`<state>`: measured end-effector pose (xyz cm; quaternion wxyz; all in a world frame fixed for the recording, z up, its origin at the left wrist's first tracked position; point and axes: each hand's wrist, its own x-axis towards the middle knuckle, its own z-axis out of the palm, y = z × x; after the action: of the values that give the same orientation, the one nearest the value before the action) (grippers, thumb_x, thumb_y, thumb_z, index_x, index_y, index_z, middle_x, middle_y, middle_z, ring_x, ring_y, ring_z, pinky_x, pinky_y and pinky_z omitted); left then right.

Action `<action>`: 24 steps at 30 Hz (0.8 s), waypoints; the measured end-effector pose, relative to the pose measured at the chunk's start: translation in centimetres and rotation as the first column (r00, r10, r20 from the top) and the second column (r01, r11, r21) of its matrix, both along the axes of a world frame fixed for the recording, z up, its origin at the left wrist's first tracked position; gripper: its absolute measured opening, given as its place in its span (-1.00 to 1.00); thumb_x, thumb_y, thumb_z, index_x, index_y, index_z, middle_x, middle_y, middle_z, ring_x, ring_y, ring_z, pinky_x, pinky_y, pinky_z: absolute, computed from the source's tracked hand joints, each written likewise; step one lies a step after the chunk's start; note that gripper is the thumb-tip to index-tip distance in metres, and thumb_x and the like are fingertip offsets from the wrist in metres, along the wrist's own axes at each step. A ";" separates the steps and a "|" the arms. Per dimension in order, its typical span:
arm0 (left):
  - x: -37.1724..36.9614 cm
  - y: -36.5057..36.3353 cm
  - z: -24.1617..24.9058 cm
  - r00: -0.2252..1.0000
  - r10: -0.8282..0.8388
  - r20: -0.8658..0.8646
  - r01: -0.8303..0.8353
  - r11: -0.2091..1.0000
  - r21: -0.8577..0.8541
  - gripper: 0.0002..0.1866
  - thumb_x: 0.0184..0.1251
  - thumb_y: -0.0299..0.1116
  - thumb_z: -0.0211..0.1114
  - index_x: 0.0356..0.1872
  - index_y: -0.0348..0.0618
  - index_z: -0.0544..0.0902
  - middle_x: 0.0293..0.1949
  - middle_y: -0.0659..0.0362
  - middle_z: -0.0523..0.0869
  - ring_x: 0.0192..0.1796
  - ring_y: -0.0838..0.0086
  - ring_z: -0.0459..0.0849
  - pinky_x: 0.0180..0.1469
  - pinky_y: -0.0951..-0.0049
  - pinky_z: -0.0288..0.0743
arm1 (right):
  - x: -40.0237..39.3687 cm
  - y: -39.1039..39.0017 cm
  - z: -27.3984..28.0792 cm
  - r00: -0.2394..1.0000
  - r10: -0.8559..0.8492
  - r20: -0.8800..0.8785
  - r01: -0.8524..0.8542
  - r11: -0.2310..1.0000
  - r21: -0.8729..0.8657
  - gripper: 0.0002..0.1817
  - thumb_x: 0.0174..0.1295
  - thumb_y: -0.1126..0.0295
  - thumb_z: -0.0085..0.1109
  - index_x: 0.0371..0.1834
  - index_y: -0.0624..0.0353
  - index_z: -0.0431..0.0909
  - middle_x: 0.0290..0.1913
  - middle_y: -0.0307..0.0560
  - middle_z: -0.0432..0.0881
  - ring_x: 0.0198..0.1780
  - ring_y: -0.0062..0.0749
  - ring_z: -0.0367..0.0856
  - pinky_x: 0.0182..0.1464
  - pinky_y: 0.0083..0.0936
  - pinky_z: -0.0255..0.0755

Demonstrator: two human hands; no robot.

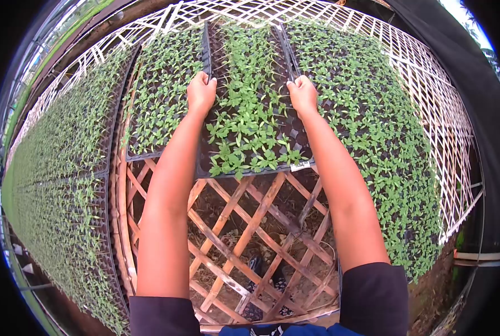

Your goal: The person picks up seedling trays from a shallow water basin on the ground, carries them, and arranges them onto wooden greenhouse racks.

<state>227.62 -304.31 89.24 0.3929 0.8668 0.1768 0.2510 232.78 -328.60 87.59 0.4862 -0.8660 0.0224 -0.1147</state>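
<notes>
Both arms reach forward over a black seedling tray filled with small green plants. My left hand is closed on the tray's left edge, thumb on top. On the opposite edge, my right hand is closed in the same way. A small white label is on the tray's near right corner. The fingertips below the rim are hidden on both sides. The tray lies between two neighbouring trays of seedlings, its near end over the bamboo lattice.
More seedling trays stand at the left and right. A bamboo lattice spans the near middle, with ground and a foot visible below. White lattice borders the far side; dark netting hangs at the right.
</notes>
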 end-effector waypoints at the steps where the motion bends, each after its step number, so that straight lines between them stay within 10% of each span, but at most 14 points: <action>1: 0.5 -0.2 0.0 1.000 -0.009 0.017 0.009 1.000 -0.021 -0.73 0.00 -0.31 0.24 -0.57 -0.25 0.35 -0.59 0.06 0.49 -0.53 0.30 0.43 -0.37 0.34 0.35 | 0.6 0.0 -0.3 1.000 -0.004 0.003 0.004 1.000 0.013 -0.68 -0.05 0.28 0.19 -0.64 0.16 0.24 -0.63 -0.01 0.45 -0.53 -0.13 0.45 -0.41 -0.32 0.32; 18: 8.8 1.6 -3.1 0.991 -0.090 -0.096 0.091 0.996 0.002 -0.73 0.07 -0.21 0.25 -0.49 -0.17 0.40 -0.57 0.21 0.47 -0.49 0.52 0.37 -0.41 0.47 0.30 | 10.2 -0.6 -3.8 0.995 -0.038 -0.092 0.059 0.970 0.235 -0.76 -0.12 0.37 0.27 -0.62 0.20 0.36 -0.56 -0.09 0.49 -0.53 -0.37 0.42 -0.42 -0.42 0.33; 24: 9.3 5.2 -5.8 0.817 -0.089 -0.570 0.107 0.994 -0.002 -0.68 0.06 -0.36 0.11 -0.27 -0.47 0.55 -0.22 -0.12 0.60 -0.19 0.17 0.58 -0.17 0.28 0.41 | 10.9 -1.4 -4.9 0.973 -0.151 -0.176 0.119 0.976 -0.180 -0.76 -0.07 0.29 0.19 -0.41 0.24 0.51 -0.31 0.09 0.58 -0.22 -0.14 0.57 -0.16 -0.37 0.41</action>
<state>236.95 -299.12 83.44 0.3219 0.9158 0.2375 -0.0367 243.68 -329.99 82.66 0.3981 -0.9073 0.1177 -0.0665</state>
